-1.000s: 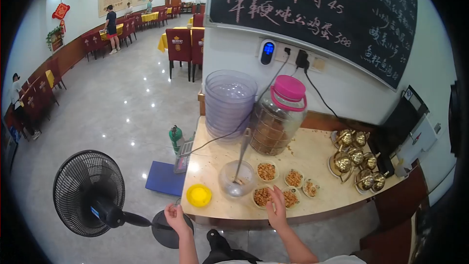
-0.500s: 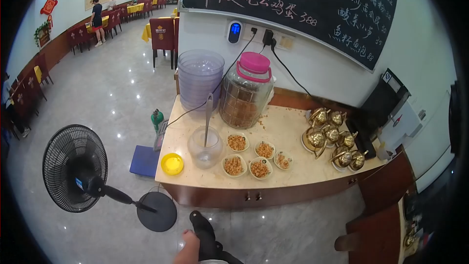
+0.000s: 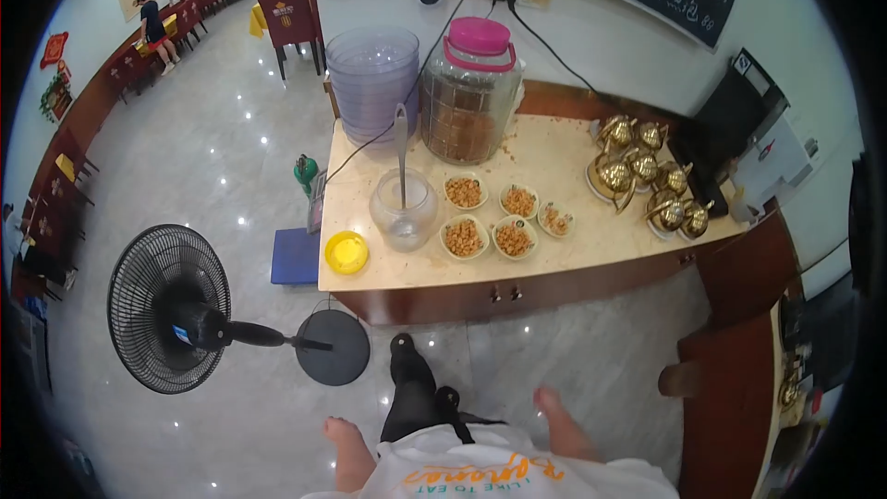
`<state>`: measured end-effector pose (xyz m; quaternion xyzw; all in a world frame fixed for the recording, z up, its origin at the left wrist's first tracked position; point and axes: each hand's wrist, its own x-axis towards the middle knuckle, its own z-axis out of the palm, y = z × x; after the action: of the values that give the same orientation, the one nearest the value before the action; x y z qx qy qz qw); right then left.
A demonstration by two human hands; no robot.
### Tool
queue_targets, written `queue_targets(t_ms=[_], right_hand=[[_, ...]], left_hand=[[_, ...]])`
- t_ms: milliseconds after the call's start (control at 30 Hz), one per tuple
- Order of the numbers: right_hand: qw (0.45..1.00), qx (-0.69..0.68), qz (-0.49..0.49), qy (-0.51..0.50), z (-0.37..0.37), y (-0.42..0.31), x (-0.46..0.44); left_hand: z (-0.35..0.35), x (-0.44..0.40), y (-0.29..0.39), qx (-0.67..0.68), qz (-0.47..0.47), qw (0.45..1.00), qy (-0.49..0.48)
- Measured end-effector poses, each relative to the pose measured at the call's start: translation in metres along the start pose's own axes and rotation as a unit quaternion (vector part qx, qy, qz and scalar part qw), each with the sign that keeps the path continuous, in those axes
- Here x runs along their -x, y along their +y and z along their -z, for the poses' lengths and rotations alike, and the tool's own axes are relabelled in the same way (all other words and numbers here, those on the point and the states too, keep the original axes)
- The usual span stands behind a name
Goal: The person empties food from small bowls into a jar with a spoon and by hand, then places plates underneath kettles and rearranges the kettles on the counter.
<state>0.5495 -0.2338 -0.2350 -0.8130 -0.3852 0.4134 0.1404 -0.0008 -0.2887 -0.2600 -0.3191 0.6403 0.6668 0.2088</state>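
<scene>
My left hand (image 3: 341, 429) hangs low in front of me, short of the counter, touching nothing that I can see. On the other side of my body, my right hand (image 3: 547, 399) is also held low, over the floor. Both hands are small and foreshortened, so the set of their fingers is unclear. Nearest ahead are several small bowls of brown crumbly food (image 3: 464, 237) on the counter (image 3: 573, 249). To their left stands a clear round jar (image 3: 388, 222) with a ladle (image 3: 401, 143) upright in it. A yellow dish (image 3: 346, 252) sits at the counter's left corner.
A large jar with a pink lid (image 3: 479, 35) and stacked clear tubs (image 3: 373, 65) stand behind. Several gold teapots (image 3: 613, 173) fill the right side. A black fan (image 3: 171, 310) stands on the floor at left. Several people are among the far tables.
My view has tipped downward, so the counter sits higher. My right hand and white shirt have come into view; my left hand shows a little further left.
</scene>
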Motion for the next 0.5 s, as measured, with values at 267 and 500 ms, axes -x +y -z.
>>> queue_targets(t_ms=[267,500], right_hand=[[0.93,-0.349,0.039,-0.108,0.028,-0.403,-0.015],[0.963,-0.241,0.068,-0.097,0.012,-0.465,-0.012]], left_hand=[[0.033,-0.014,0.053,-0.845,-0.422,0.182,-0.273],[-0.085,0.016,0.069,-0.683,-0.376,0.612,-0.128]])
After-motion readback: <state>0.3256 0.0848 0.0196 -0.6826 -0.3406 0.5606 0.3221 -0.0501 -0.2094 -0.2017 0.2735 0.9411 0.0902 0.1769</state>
